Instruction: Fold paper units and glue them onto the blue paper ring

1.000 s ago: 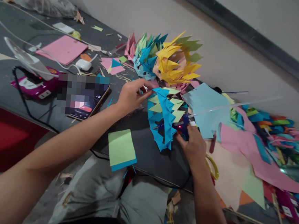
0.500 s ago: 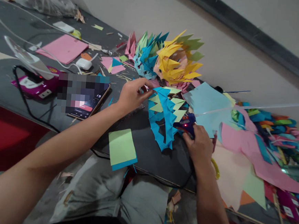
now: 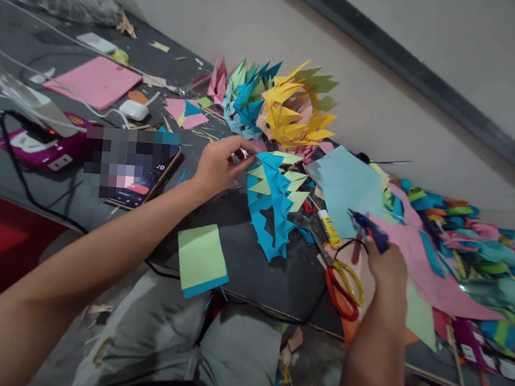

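Observation:
Between its fingertips my left hand pinches the top corner of a folded paper chain, blue and pale green, with zigzag edges. The chain forms a long loop over the dark table. My right hand is wrapped round a dark blue glue gun, its nozzle pointing left over pink and light blue paper. Just left of that hand lie scissors with red and yellow handles, and a yellow glue stick. Pale green sheets on blue ones rest near the front edge.
Spiky paper forms stand at the back by the wall. On the left are a phone, a purple power strip, cables, a white case and pink sheets. Colourful folded paper is heaped at the right.
My right hand has moved right with the glue gun, away from the paper chain, and the scissors and glue stick now show. My left hand still pinches the chain. The view has shifted slightly.

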The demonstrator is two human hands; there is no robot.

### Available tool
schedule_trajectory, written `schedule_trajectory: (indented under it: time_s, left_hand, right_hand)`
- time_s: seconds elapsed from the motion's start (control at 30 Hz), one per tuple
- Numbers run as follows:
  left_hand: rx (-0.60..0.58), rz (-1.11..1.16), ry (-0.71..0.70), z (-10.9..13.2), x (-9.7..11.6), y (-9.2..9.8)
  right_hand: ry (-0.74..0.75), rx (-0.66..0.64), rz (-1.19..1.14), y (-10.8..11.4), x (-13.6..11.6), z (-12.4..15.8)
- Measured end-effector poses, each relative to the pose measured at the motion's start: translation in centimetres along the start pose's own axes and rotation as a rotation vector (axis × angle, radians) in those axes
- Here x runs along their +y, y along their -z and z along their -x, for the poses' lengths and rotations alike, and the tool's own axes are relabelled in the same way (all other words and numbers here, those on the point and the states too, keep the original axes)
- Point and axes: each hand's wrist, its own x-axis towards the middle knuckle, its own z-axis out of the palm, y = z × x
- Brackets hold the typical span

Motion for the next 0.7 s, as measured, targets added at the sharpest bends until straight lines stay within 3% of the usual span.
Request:
schedule_trajectory:
  time_s: [0.1,0.2,0.3,0.37,0.53,0.7]
  left_hand:
    - [0.013,0.012,-0.044,0.1,-0.3,-0.1]
    - [0.014,0.005,-0.052,0.1,-0.4,-0.2]
    - [0.015,-0.003,-0.047,0.1,-0.4,-0.3]
    - [0.016,-0.007,-0.044,0.0,-0.4,-0.3]
    - [0.031,-0.002,-0.043,0.0,-0.5,-0.3]
    - [0.004,0.023,-0.052,0.0,-0.1,-0.2]
  right_hand:
    - [-0.047,0.023,0.072,0.0,-0.2,0.7]
    - [0.301,0.124,-0.086,0.3,-3.1,2.6]
    - [0.681,-0.061,-0.217,0.2,-6.3,4.0]
    - [0.801,-0.141,-0.171,-0.3,-7.7,4.2]
    - [0.894,-0.197,-0.054,-1.6,-8.8,3.6]
    - [0.951,-0.156,-0.049,-1.9,-9.2,3.6]
